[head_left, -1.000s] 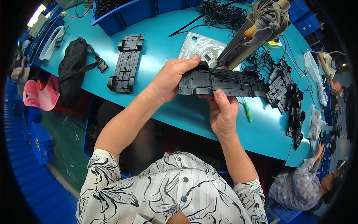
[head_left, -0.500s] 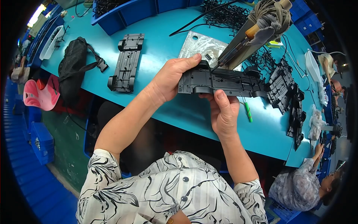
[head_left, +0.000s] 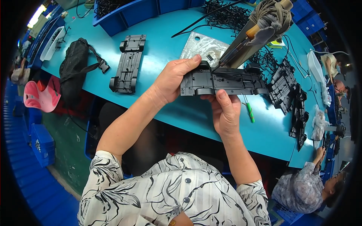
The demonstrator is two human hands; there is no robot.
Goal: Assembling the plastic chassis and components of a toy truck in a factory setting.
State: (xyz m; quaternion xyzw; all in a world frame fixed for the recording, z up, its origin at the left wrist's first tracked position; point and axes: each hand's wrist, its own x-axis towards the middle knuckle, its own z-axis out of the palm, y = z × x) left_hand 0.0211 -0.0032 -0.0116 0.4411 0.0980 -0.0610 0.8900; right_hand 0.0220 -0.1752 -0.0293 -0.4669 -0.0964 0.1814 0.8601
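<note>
A long black plastic toy-car chassis (head_left: 237,83) with wheel arches is held level over the table by both hands. My left hand (head_left: 171,80) is closed around its left end, thumb along the top. At the near edge my right hand (head_left: 227,113) grips the chassis, thumb up and the other fingers partly hidden underneath. Above it slants a soldering-iron-like tool (head_left: 230,54) with a thin metal shaft. Its tip is at the chassis's far side, next to my left thumb; whether it touches cannot be made out. Grey cloth (head_left: 269,32) is wrapped around the tool's upper end.
Another chassis (head_left: 128,64) lies to the left, beside a black mesh bag (head_left: 73,62). Several more chassis (head_left: 281,86) are piled at right. A green-handled screwdriver (head_left: 250,113) lies near my right hand. Behind are a metal plate (head_left: 196,45), blue bins (head_left: 135,15) and small black parts (head_left: 226,17).
The slanted tool and its cloth wrapping have shifted slightly to the left. The chassis has moved very little, and both hands keep their grip on it.
</note>
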